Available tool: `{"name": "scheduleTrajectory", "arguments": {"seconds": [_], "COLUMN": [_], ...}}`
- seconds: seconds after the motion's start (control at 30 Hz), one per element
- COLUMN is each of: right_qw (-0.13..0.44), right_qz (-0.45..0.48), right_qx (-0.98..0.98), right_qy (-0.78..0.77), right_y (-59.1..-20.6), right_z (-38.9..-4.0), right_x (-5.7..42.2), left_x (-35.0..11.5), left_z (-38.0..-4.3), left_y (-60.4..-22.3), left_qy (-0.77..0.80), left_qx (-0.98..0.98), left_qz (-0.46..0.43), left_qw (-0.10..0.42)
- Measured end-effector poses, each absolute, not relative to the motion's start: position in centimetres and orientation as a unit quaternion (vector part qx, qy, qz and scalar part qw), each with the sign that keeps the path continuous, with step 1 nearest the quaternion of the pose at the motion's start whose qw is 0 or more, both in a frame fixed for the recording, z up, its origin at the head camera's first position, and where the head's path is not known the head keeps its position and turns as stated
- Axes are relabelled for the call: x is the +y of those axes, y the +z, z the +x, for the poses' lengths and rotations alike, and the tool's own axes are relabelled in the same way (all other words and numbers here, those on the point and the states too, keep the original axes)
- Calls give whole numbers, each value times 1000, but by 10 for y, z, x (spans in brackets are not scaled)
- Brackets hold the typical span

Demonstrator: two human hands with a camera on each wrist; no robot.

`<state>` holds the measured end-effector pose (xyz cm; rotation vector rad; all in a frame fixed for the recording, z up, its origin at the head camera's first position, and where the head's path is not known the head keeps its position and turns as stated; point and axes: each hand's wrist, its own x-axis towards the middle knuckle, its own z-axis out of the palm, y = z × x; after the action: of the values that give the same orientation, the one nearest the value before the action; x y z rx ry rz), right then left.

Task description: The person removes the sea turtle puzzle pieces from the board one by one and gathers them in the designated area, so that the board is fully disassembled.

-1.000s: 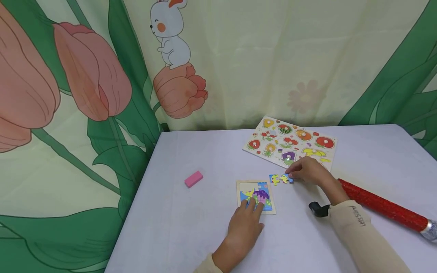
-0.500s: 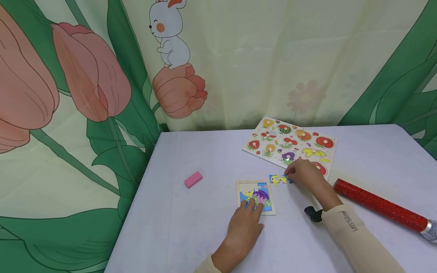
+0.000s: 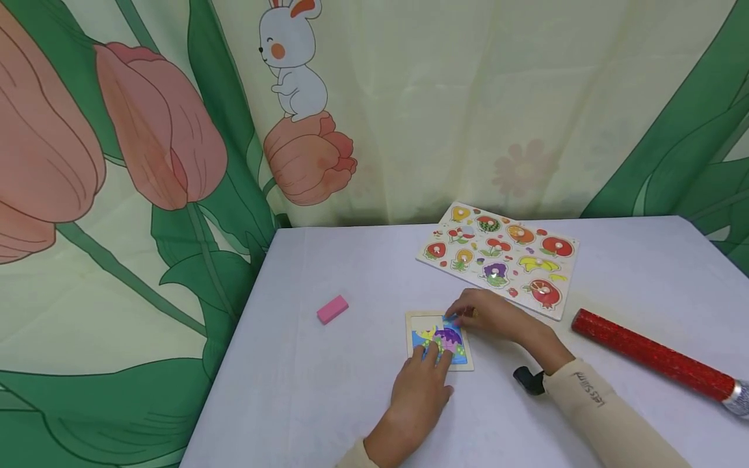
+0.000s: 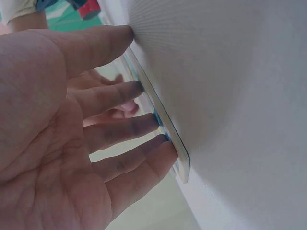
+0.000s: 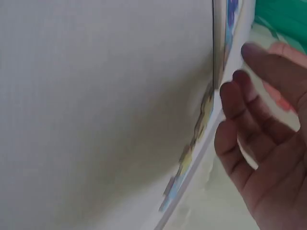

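Note:
In the head view a small wooden-framed jigsaw puzzle (image 3: 469, 365) lies on the table, its picture a yellow and purple animal on blue. The frame's upper left shows a bare patch. My left hand (image 3: 414, 396) rests its spread fingertips on the lower part; the left wrist view shows them on its face near the edge. Over the top right corner hovers my right hand (image 3: 488, 315), fingers loosely bent. In the right wrist view its thumb and fingers stand apart with nothing between them. Loose jigsaw pieces (image 5: 184, 160) lie beside the frame there, hidden by that hand in the head view.
A fruit puzzle board (image 3: 494, 260) lies behind the right hand. The pink block (image 3: 332, 310) is off to the left. A red glittery tube (image 3: 652, 354) lies at the right. A printed curtain (image 3: 421, 117) hangs behind the white table (image 3: 304, 390).
My right hand has moved left and nearer, from the loose pieces to the frame's top right corner, uncovering the fruit board's near corner. The left hand stays on the frame.

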<state>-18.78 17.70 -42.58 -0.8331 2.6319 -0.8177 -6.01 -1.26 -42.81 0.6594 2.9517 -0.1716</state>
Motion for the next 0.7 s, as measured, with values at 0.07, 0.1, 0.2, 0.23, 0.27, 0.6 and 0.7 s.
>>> {"name": "scheduleTrajectory", "arguments": {"seconds": [0.07, 0.1, 0.2, 0.23, 0.27, 0.6, 0.7], "right_qw": [136, 133, 112, 101, 93, 107, 106], "right_qz": [-326, -337, -345, -346, -346, -326, -337], "right_qx": [895, 894, 900, 903, 904, 906, 895], "right_qy": [-274, -266, -242, -236, -232, -249, -271], "right_y": [-428, -429, -431, -432, -432, -431, -429], "right_z": [-186, -185, -183, -182, -182, -179, -179], "right_x": [173, 171, 169, 169, 169, 166, 170], "left_x": [-13, -13, -13, -12, -12, -11, -11], "left_z": [-60, -60, -60, -60, -60, -59, -59], "left_y": [-429, -429, -430, -430, -431, -430, -430], "left_qy": [-65, -69, -78, -78, -76, -81, -81], "left_qx": [972, 971, 970, 970, 971, 971, 971], "left_qz": [221, 222, 224, 223, 222, 219, 220], "left_qw": [54, 52, 50, 51, 51, 53, 54]}}
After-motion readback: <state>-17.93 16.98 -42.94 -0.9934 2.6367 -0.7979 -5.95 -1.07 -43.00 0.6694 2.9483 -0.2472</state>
